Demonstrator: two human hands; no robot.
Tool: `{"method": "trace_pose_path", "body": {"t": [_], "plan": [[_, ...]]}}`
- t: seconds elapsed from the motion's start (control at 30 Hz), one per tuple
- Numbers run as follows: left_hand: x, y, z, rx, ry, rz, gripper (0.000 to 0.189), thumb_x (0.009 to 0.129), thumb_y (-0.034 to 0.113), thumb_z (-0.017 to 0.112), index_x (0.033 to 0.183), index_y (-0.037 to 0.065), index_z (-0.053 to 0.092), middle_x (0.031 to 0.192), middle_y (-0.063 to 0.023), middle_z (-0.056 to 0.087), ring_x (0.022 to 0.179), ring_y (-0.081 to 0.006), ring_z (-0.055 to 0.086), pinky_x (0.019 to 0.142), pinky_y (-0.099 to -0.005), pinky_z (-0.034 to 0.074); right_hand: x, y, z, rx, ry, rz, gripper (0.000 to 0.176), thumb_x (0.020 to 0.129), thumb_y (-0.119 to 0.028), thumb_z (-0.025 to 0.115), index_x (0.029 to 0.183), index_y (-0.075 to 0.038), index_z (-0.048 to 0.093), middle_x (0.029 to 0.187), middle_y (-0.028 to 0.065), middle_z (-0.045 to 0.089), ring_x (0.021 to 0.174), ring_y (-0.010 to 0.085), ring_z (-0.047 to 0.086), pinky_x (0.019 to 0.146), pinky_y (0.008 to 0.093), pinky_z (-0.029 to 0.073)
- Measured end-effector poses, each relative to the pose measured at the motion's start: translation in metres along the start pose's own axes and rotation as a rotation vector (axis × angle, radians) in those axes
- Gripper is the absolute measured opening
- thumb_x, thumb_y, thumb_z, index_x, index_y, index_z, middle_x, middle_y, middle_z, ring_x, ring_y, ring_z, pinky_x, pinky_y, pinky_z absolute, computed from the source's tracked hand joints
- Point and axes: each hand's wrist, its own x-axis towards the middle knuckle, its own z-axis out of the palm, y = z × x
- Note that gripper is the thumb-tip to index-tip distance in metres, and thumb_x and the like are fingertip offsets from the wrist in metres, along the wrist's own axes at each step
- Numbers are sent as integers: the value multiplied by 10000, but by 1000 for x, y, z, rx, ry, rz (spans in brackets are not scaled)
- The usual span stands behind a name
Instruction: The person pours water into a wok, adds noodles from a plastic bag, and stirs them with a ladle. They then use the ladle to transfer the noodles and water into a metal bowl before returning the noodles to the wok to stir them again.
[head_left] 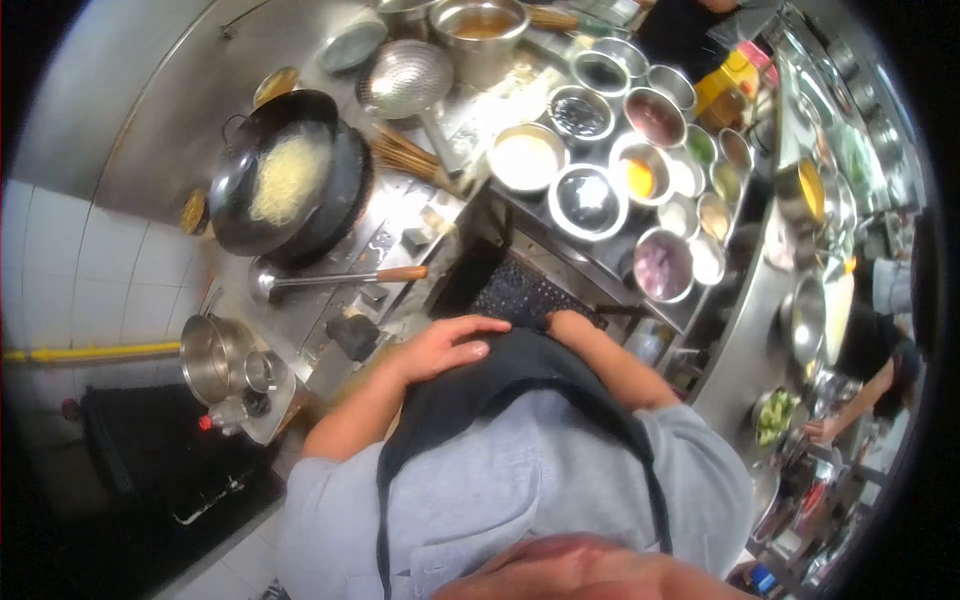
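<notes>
My left hand (445, 345) lies flat on the front of my black apron (500, 375), its fingers stretched out and nothing in them. At the apron's far edge is my right hand (570, 325); its fingers are mostly hidden. Ahead to the left, a black wok (240, 205) sits tilted on the stove with pale noodles (292, 180) in it. A ladle (330, 282) with a wooden handle end lies on the steel counter between the wok and my left hand. Neither hand touches the ladle or the wok.
Several metal bowls of sauces and seasonings (590, 200) stand ahead to the right. A perforated strainer (405, 78) and a steel pot (480, 40) are behind the wok. Steel pots (215, 355) stand at left. Another person's arm (850, 410) reaches over the right-hand counter.
</notes>
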Motion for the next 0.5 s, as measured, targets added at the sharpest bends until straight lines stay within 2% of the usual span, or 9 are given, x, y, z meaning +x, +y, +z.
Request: {"method": "trace_pose_path", "body": {"t": [0.07, 0.13, 0.2, 0.23, 0.3, 0.33, 0.4, 0.43, 0.5], "plan": [[26, 5, 20, -25, -92, -18, 432, 968, 245, 595, 1357, 63, 549, 1337, -95, 585, 1224, -185, 541, 1047, -319, 405, -39, -15, -33, 76, 33, 27, 344, 851, -296, 602, 1130, -112, 688, 1057, 207, 686, 998, 376, 656, 883, 455, 506], [45, 11, 38, -47, -113, -11, 430, 971, 257, 598, 1355, 68, 553, 1321, -95, 601, 1216, -191, 554, 1044, -325, 413, -83, -48, -96, 125, 77, -181, 316, 856, -319, 606, 1066, -105, 707, 1008, 201, 692, 949, 373, 663, 841, 463, 508], [50, 9, 56, 4, -170, 32, 421, 973, 252, 600, 1346, 62, 557, 1302, -99, 618, 1217, -192, 562, 1046, -328, 414, -76, -53, -109, -23, 69, -263, 308, 878, -353, 587, 1003, -104, 721, 935, 180, 694, 906, 361, 661, 793, 470, 509], [48, 10, 61, -51, -145, -27, 413, 976, 246, 601, 1339, 54, 560, 1280, -103, 635, 1206, -185, 572, 1042, -325, 419, -61, -47, -103, -83, 65, -313, 313, 888, -362, 576, 988, -105, 724, 921, 170, 695, 903, 357, 657, 784, 465, 513], [38, 9, 65, -80, -72, -31, 409, 978, 246, 598, 1337, 52, 561, 1270, -100, 640, 1203, -180, 575, 1037, -324, 424, -27, -50, -99, -194, 225, -484, 290, 888, -325, 589, 1038, -107, 708, 962, 155, 678, 912, 350, 649, 783, 459, 524], [30, 8, 63, -99, -29, -39, 406, 981, 246, 595, 1335, 50, 563, 1260, -97, 645, 1199, -176, 577, 1033, -324, 428, -16, -65, -107, -221, 209, -529, 290, 888, -325, 589, 1038, -107, 708, 962, 155, 678, 912, 350, 649, 783, 459, 524], [9, 4, 59, -95, 81, -26, 404, 981, 241, 596, 1335, 49, 561, 1245, -93, 651, 1185, -160, 580, 1012, -318, 446, -2, -112, -124, -59, 502, -584, 311, 875, -270, 615, 1130, -100, 669, 1050, 139, 654, 923, 347, 641, 792, 457, 531], [-4, 3, 55, -104, 149, -34, 402, 979, 234, 601, 1332, 44, 561, 1238, -89, 650, 1172, -153, 583, 999, -312, 454, 6, -139, -134, -41, 471, -642, 325, 863, -213, 629, 1157, -78, 635, 1049, 153, 630, 898, 362, 635, 789, 468, 529], [-36, -3, 46, -123, 290, -33, 400, 977, 226, 606, 1328, 40, 561, 1232, -85, 649, 1159, -147, 585, 986, -306, 462, 36, -188, -140, -146, 392, -730, 306, 865, -202, 621, 1140, -69, 632, 1022, 160, 627, 896, 363, 632, 790, 468, 527]]}}
